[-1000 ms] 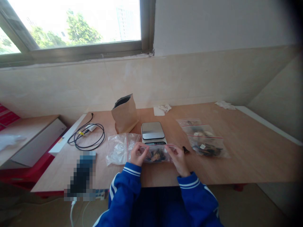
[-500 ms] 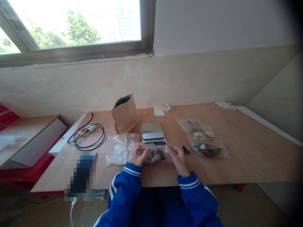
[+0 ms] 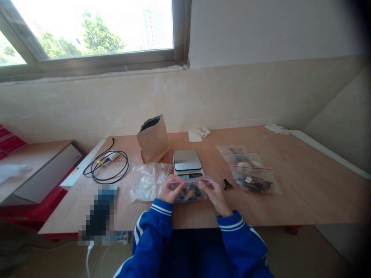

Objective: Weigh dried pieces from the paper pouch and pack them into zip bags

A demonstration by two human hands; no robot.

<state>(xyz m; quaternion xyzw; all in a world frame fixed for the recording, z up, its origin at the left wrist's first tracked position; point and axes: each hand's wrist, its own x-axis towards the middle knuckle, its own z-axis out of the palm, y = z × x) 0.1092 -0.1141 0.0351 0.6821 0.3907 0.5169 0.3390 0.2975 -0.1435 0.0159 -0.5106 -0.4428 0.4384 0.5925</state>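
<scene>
A clear zip-lock bag [image 3: 189, 193] with dark and light brown dried pieces lies in front of me at the near side of the scale. My left hand [image 3: 171, 189] pinches its top edge on the left. On the right part of the same edge, my right hand [image 3: 213, 193] has thumb and fingers closed. Just beyond the bag stands a kitchen scale [image 3: 187, 160] with a bare metal plate; its display strip is partly covered by the bag's top. A small dark piece [image 3: 227, 184] lies on the table right of my right hand.
Empty clear bags [image 3: 145, 181] lie left of my left hand. An open brown paper pouch [image 3: 153, 139] stands behind them. Several filled zip-lock bags [image 3: 252, 173] overlap at right. A coiled black cable [image 3: 106, 166] and a pixelated dark object [image 3: 100, 214] are at left; tissue [image 3: 199, 134] lies near the wall.
My right hand has slid left along the bag's top edge, closer to my left hand. My left hand has shifted only slightly right, still pinching the bag.
</scene>
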